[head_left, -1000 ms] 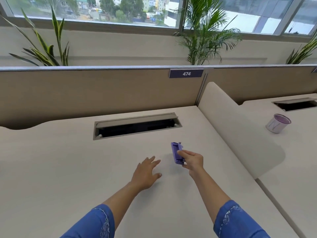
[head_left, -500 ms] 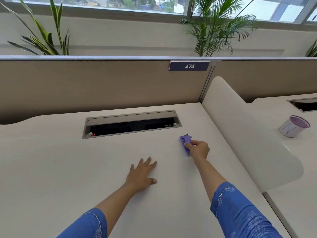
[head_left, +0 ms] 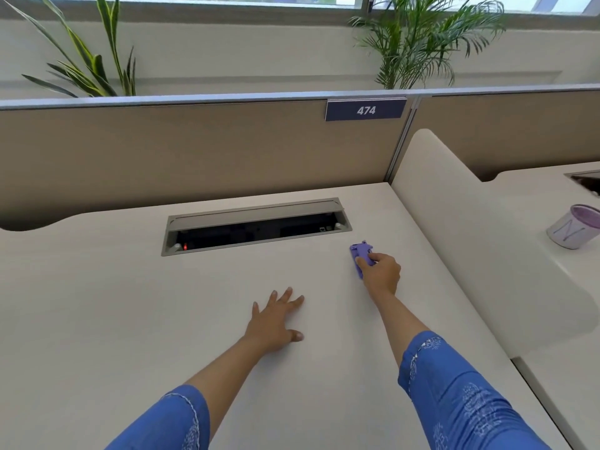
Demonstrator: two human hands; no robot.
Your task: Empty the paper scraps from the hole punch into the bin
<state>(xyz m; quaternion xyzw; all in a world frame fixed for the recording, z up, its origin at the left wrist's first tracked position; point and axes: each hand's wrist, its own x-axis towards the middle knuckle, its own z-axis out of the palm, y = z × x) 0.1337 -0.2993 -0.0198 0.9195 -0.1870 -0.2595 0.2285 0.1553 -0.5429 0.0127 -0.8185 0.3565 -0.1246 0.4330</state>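
Starting at your far left, a plant with long striped leaves [head_left: 91,63] stood behind the tan partition [head_left: 162,151] that ran along the back of the pale desk [head_left: 81,319]. Set into the desk near that partition was a long cable slot [head_left: 256,227], its flap tilted back and a small red light showing at its left end. Nearer to you, your left hand [head_left: 276,323] lay palm down on the desk, its fingers [head_left: 287,295] straight and spread a little, holding nothing, well apart from the hole punch. On the partition up to the right hung a dark plate reading 474 [head_left: 366,110]. Just below the slot's right end was the purple hole punch [head_left: 358,253], on the desk or barely off it; you could not tell which from this view. Your right hand [head_left: 381,276] had its curled fingers clamped on the punch's near end: the thumb [head_left: 361,262] pressed on its left side and the forefinger [head_left: 373,255] bent over the top toward its right side, so the far end of the punch stuck out past your fingertips toward the slot. The other fingers were tucked under the hand and hidden. A feathery palm [head_left: 418,43] stood behind the partition, a curved white divider [head_left: 470,241] closed off the desk's right side, and beyond it, on the neighbouring desk [head_left: 535,196], sat a small white pot with a purple lining [head_left: 571,230], well apart from the punch.
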